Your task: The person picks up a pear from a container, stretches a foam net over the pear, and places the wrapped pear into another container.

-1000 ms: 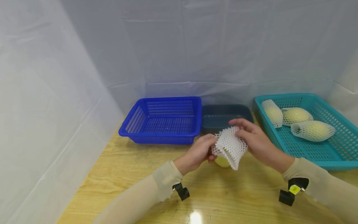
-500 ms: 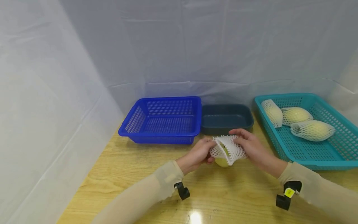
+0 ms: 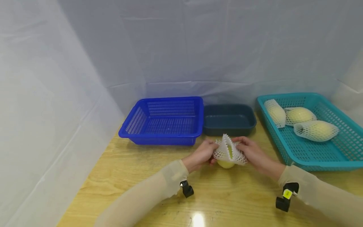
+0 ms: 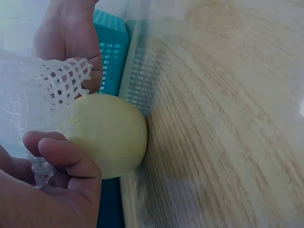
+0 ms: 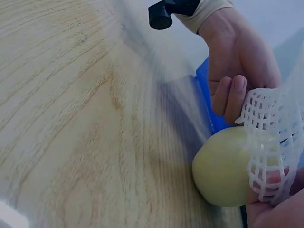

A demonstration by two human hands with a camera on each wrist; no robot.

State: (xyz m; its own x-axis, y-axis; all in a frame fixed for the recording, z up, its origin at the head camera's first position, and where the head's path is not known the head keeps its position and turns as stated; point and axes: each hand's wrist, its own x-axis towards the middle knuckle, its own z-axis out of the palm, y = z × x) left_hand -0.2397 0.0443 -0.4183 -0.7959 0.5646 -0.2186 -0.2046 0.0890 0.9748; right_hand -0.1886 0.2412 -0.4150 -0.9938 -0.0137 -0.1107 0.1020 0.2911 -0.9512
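A pale yellow melon-like fruit [image 3: 225, 164] stands on the wooden table, its lower part bare. A white foam net sleeve [image 3: 237, 157] covers its upper part, with its rim spread into a slit at the top. On the left side, my left hand [image 3: 200, 154] pinches the net with curled fingers, as the left wrist view also shows. My right hand [image 3: 255, 156] grips the net's other side. In the right wrist view the fruit [image 5: 221, 168] sticks out below the net's edge; part of my right hand [image 5: 275, 213] is cut off there.
A blue basket [image 3: 167, 140] stands at the back left. Beside it is a dark rectangular tub [image 3: 229, 130]. At the right, a teal basket [image 3: 286, 146] holds three fruits in foam nets [image 3: 317, 130]. White sheeting [image 3: 181, 47] hangs behind.
The net has come down lower over the fruit, and its opening has turned upward and spread. My right hand has moved down and slightly left; my left hand has barely shifted.
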